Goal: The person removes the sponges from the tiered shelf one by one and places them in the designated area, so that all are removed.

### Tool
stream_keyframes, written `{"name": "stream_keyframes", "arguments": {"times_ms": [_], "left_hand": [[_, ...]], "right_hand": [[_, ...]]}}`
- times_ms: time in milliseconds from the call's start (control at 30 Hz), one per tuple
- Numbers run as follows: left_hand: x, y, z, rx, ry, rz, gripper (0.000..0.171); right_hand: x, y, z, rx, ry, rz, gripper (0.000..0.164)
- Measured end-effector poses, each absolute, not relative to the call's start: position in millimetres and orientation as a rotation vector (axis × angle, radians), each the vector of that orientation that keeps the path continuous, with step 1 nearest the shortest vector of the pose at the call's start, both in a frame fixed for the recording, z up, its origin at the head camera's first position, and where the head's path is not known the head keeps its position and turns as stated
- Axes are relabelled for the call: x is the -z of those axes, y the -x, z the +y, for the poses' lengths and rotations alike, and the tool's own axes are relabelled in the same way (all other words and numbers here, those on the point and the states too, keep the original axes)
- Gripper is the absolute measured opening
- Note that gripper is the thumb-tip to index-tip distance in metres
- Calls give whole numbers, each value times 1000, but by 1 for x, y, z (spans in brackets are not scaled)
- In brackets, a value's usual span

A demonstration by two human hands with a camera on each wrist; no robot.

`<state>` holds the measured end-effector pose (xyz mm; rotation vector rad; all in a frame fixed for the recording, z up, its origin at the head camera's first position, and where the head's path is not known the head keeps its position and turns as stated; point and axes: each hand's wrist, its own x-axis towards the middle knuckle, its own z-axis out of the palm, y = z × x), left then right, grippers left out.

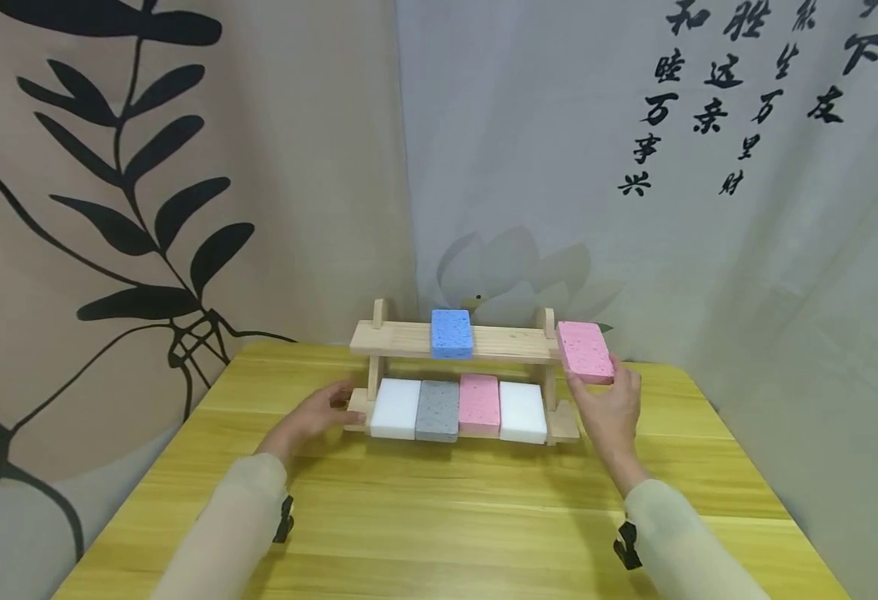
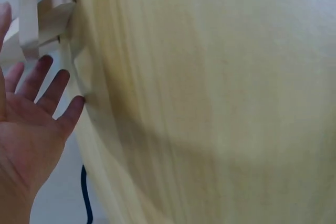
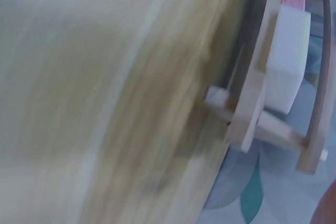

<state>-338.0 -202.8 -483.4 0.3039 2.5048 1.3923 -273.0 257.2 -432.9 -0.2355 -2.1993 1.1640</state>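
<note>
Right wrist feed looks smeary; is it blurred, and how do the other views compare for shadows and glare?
Right wrist: blurred, the grain of the table smeared, the white block soft-edged; left wrist: a broad soft shadow crosses the wood, pale glare upper right; head: sharpest, the pink sponge in the right hand distinct, faint shadows beside both sleeves.

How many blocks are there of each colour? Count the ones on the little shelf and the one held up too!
Pink blocks: 2
White blocks: 2
Grey block: 1
Blue block: 1
Total: 6
</note>
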Motion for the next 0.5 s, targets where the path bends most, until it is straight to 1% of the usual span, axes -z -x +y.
{"name": "stream_keyframes", "arguments": {"times_ms": [233,500], "left_hand": [[490,336,-202,-1387,-292,2466,91],[493,336,-204,-1366,-279,2486,91]], "right_hand": [[445,258,290,-1119,335,-2208,80],[460,248,313,-1138,414,-2258,85]]}}
